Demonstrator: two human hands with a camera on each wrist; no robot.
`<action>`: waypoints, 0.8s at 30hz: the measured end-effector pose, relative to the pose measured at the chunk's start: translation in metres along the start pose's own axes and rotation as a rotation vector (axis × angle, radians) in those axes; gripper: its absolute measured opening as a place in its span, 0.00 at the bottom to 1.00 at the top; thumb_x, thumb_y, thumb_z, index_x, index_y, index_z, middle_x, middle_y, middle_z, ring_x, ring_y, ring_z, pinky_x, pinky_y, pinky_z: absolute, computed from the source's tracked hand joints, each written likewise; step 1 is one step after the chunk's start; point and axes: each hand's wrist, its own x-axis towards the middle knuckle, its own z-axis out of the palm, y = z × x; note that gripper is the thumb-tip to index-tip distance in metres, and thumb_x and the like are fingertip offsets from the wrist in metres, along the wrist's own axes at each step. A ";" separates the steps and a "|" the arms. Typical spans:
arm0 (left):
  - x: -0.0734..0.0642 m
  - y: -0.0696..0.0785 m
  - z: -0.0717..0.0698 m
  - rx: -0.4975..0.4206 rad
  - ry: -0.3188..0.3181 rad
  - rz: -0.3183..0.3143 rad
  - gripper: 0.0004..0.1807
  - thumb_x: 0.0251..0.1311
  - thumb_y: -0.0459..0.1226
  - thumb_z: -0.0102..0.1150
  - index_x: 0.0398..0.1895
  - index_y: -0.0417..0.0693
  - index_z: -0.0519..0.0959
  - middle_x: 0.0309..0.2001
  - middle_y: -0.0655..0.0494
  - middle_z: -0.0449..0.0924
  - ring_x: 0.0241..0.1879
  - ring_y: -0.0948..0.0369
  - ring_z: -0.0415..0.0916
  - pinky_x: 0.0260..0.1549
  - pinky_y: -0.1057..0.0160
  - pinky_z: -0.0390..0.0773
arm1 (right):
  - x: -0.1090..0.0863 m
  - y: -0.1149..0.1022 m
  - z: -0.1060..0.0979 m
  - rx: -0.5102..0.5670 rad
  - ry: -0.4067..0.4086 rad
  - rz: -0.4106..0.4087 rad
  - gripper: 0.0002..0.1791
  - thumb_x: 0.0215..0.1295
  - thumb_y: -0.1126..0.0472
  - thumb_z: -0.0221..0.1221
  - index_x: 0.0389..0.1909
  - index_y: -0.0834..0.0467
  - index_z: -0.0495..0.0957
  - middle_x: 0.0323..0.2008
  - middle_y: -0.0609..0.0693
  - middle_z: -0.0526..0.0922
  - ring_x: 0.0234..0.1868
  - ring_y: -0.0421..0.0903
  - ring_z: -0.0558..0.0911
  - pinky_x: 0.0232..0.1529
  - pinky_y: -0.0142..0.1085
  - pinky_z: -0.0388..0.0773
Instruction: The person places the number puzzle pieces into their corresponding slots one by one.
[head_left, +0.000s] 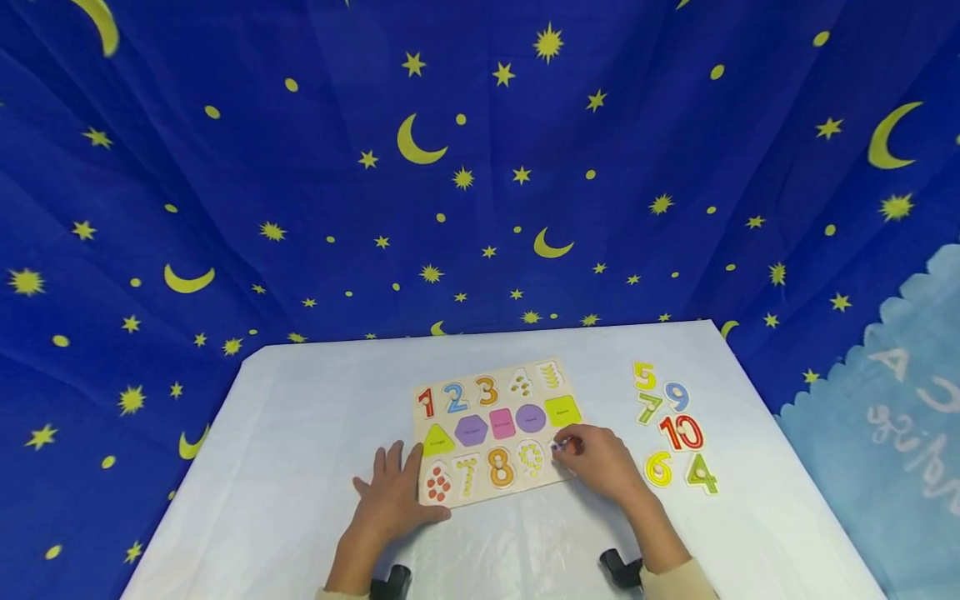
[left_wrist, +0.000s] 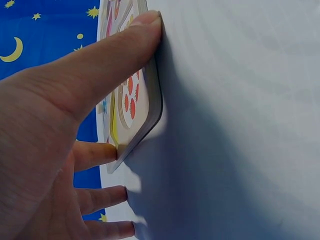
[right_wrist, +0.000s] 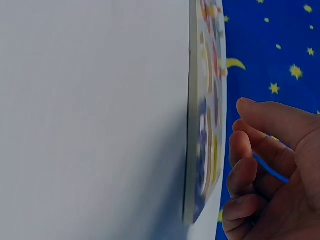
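A wooden number puzzle board (head_left: 480, 498) lies at a slant on the white table. My left hand (head_left: 390, 496) steadies its front left corner, fingers spread; in the left wrist view the thumb (left_wrist: 120, 50) lies over the front edge and a fingertip touches the corner. Over the board's front right corner is my right hand (head_left: 597, 462), partly covering the last recess. Its fingers (right_wrist: 242, 172) are loosely bent in the right wrist view, with nothing between them. Number pieces 1 (head_left: 426, 403), 2 (head_left: 455, 397), 3 (head_left: 487, 390) and 8 (head_left: 500, 467) sit in the board.
Right of the board lie loose number pieces: 5 (head_left: 643, 376), 9 (head_left: 677, 396), 7 (head_left: 648, 408), 10 (head_left: 682, 433), 6 (head_left: 658, 469) and 4 (head_left: 701, 475). A blue curtain (head_left: 480, 208) with moons and stars hangs behind the table (head_left: 300, 433).
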 end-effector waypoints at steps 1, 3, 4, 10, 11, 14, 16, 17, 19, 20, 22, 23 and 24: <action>0.000 0.001 -0.001 0.000 -0.001 0.000 0.64 0.30 0.67 0.72 0.72 0.46 0.61 0.69 0.36 0.54 0.68 0.34 0.45 0.48 0.18 0.46 | -0.001 0.002 -0.002 0.001 0.002 0.010 0.09 0.53 0.58 0.70 0.36 0.52 0.83 0.20 0.40 0.73 0.23 0.38 0.71 0.25 0.35 0.67; -0.001 0.001 -0.003 -0.001 0.000 0.000 0.63 0.30 0.67 0.72 0.72 0.46 0.61 0.69 0.36 0.54 0.68 0.34 0.46 0.48 0.18 0.46 | -0.002 0.006 -0.005 -0.002 0.005 0.023 0.10 0.53 0.58 0.70 0.36 0.52 0.84 0.21 0.40 0.73 0.23 0.39 0.71 0.26 0.35 0.67; -0.001 0.001 -0.003 -0.005 -0.002 -0.002 0.63 0.30 0.67 0.72 0.72 0.46 0.61 0.69 0.36 0.54 0.68 0.34 0.45 0.48 0.18 0.46 | -0.003 0.007 -0.006 0.000 0.004 0.034 0.10 0.53 0.57 0.70 0.36 0.52 0.84 0.21 0.40 0.73 0.23 0.39 0.71 0.25 0.35 0.67; -0.001 0.001 -0.002 -0.008 -0.006 -0.005 0.64 0.30 0.67 0.72 0.72 0.46 0.61 0.69 0.36 0.54 0.69 0.34 0.45 0.48 0.18 0.45 | -0.008 0.016 -0.013 -0.001 0.009 0.087 0.11 0.53 0.57 0.70 0.38 0.53 0.83 0.21 0.41 0.74 0.22 0.39 0.71 0.23 0.34 0.66; -0.001 0.001 -0.002 -0.008 -0.005 -0.003 0.63 0.30 0.67 0.72 0.72 0.46 0.61 0.69 0.36 0.54 0.68 0.34 0.44 0.48 0.18 0.45 | -0.009 0.017 -0.014 0.001 0.016 0.090 0.12 0.52 0.57 0.70 0.38 0.53 0.83 0.21 0.41 0.74 0.22 0.40 0.71 0.23 0.34 0.66; 0.000 0.001 -0.002 -0.007 -0.005 -0.001 0.63 0.31 0.67 0.72 0.72 0.46 0.61 0.69 0.36 0.54 0.68 0.33 0.44 0.48 0.18 0.46 | -0.010 0.022 -0.016 0.007 0.029 0.100 0.12 0.51 0.57 0.71 0.37 0.54 0.84 0.21 0.41 0.74 0.23 0.40 0.72 0.26 0.35 0.67; -0.001 0.001 -0.003 -0.008 -0.007 -0.003 0.63 0.31 0.67 0.72 0.72 0.46 0.61 0.69 0.36 0.54 0.68 0.33 0.44 0.48 0.18 0.45 | -0.011 0.025 -0.017 0.014 0.036 0.109 0.12 0.51 0.57 0.71 0.37 0.53 0.84 0.22 0.41 0.75 0.24 0.40 0.72 0.27 0.35 0.68; -0.001 0.001 -0.004 -0.008 -0.007 -0.005 0.63 0.30 0.67 0.72 0.72 0.46 0.61 0.69 0.35 0.54 0.68 0.33 0.44 0.48 0.18 0.45 | -0.012 0.027 -0.018 0.016 0.039 0.111 0.12 0.51 0.57 0.71 0.37 0.53 0.84 0.22 0.41 0.75 0.24 0.41 0.72 0.27 0.36 0.68; -0.002 0.001 -0.004 -0.011 -0.007 -0.008 0.63 0.30 0.67 0.72 0.72 0.46 0.61 0.69 0.35 0.54 0.68 0.33 0.45 0.48 0.18 0.45 | -0.013 0.031 -0.020 0.010 0.047 0.124 0.12 0.51 0.56 0.71 0.37 0.53 0.84 0.22 0.41 0.75 0.25 0.40 0.73 0.28 0.36 0.68; -0.002 0.001 -0.004 -0.013 -0.007 -0.008 0.63 0.30 0.67 0.72 0.71 0.46 0.61 0.69 0.35 0.54 0.68 0.33 0.45 0.48 0.18 0.45 | -0.014 0.033 -0.022 0.010 0.054 0.132 0.12 0.51 0.56 0.71 0.37 0.53 0.84 0.22 0.41 0.75 0.25 0.41 0.73 0.28 0.36 0.69; -0.002 0.001 -0.003 -0.017 -0.007 -0.009 0.63 0.30 0.67 0.72 0.71 0.46 0.61 0.69 0.35 0.54 0.68 0.33 0.45 0.48 0.18 0.44 | -0.018 0.038 -0.026 0.005 0.071 0.152 0.12 0.51 0.56 0.70 0.37 0.53 0.84 0.23 0.41 0.76 0.25 0.41 0.73 0.27 0.36 0.70; -0.001 0.001 -0.003 -0.020 -0.007 -0.008 0.63 0.29 0.67 0.72 0.71 0.46 0.62 0.69 0.35 0.54 0.68 0.33 0.45 0.48 0.18 0.44 | -0.020 0.041 -0.029 0.003 0.082 0.162 0.12 0.51 0.56 0.70 0.37 0.54 0.84 0.23 0.42 0.76 0.24 0.41 0.73 0.27 0.36 0.69; -0.001 0.001 -0.002 -0.022 -0.008 -0.007 0.63 0.29 0.67 0.72 0.71 0.45 0.62 0.69 0.35 0.54 0.68 0.33 0.45 0.48 0.18 0.44 | -0.022 0.043 -0.032 0.002 0.092 0.174 0.12 0.52 0.56 0.70 0.37 0.54 0.84 0.24 0.42 0.76 0.24 0.41 0.73 0.26 0.36 0.70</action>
